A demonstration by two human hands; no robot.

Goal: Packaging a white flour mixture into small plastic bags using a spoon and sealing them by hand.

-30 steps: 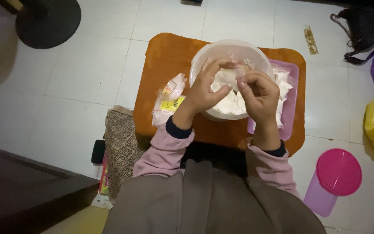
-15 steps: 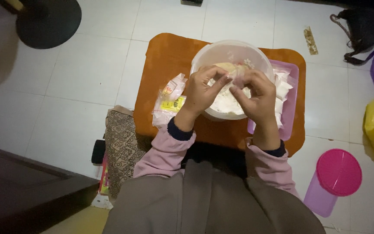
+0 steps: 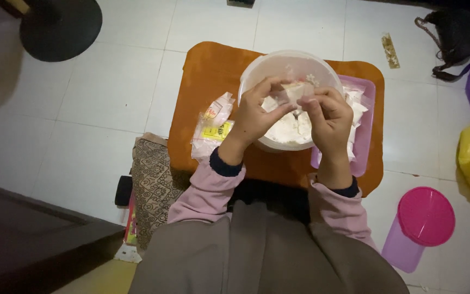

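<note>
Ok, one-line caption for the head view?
Left hand and right hand pinch a small pale piece over a white-filled plastic bowl on an orange table.

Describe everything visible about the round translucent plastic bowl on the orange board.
The round translucent white plastic bowl stands upright on the rounded orange board, its far rim clear and its near part hidden behind both hands. Inside lies a white, lumpy, dough-like mass. Its right side overlaps a shallow pink rectangular tray. The left hand and right hand hold a small pale piece above the bowl's opening; whether they touch the rim cannot be told.
</note>
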